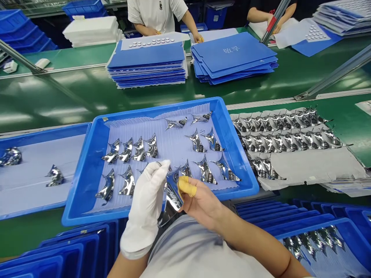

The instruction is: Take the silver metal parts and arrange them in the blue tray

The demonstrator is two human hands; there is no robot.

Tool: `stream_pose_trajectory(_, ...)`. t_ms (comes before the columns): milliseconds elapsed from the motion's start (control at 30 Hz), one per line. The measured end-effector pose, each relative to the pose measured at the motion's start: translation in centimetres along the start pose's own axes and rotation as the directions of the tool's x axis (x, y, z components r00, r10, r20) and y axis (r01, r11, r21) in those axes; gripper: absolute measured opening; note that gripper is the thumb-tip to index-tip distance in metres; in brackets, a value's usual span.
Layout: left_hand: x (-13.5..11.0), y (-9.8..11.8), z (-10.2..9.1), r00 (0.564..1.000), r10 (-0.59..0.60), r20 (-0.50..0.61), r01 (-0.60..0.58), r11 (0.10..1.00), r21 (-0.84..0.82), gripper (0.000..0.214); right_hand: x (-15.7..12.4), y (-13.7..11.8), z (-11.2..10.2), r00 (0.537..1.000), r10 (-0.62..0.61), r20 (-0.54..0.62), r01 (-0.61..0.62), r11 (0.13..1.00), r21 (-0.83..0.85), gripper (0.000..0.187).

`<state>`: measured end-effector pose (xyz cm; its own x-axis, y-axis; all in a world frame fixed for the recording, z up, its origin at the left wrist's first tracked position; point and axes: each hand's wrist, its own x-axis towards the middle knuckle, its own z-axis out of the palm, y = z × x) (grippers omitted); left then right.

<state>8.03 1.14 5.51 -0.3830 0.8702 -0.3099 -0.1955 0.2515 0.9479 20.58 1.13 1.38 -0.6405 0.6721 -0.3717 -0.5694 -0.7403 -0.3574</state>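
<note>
1. Head view, the hands: the left hand [146,200], in a white glove, and the bare right hand [199,202] meet just in front of the near rim of the blue tray [88,170]. Between them they hold one chrome part [173,197], close to the person's body.
2. Head view, the fingers: the gloved fingers lie pressed together and curl over the part's upper tip. The right hand pinches the part's right edge with a digit capped by a yellow finger cot [187,187]. Its other fingers are folded behind the part, and how they lie cannot be told.
3. Head view, the hold: the part stands nearly upright, its mirror face tilted toward the camera. Gripping it by tip and edge through glove and cot probably keeps prints off the polish.
4. Head view, inside the tray: more winged parts [131,150] stand on a pale ribbed liner [168,143] in loose rows, mostly apart from one another. The soft liner likely saves them from scratches.
5. Head view, right of the tray: a grey sheet [313,166] carries overlapping rows of the same parts [290,133].
6. Head view, left of the tray: a second tray [43,131] holds only a few parts.
7. Head view, beyond the tray: two stacks of blue sheets [147,65] lie across a green belt [58,96]. A co-worker in a white shirt [158,13] stands behind them.
</note>
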Motion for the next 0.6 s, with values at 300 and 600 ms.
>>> stream_pose_trajectory(300, -0.1, 0.2, -1.1, 0.985, -0.013, 0.171, 0.017, 1.0, -0.022, 0.033, -0.7, -1.1, 1.5, 0.987, -0.163, -0.001, 0.158, 0.96, -0.233, 0.028)
stream_pose_trajectory(600, -0.3, -0.3, -1.0, 0.925, -0.299, 0.233, 0.33, 0.938, -0.107, 0.052, -1.0, -1.3, 1.9, 0.98, -0.191, 0.053, 0.198, 0.926, -0.323, 0.026)
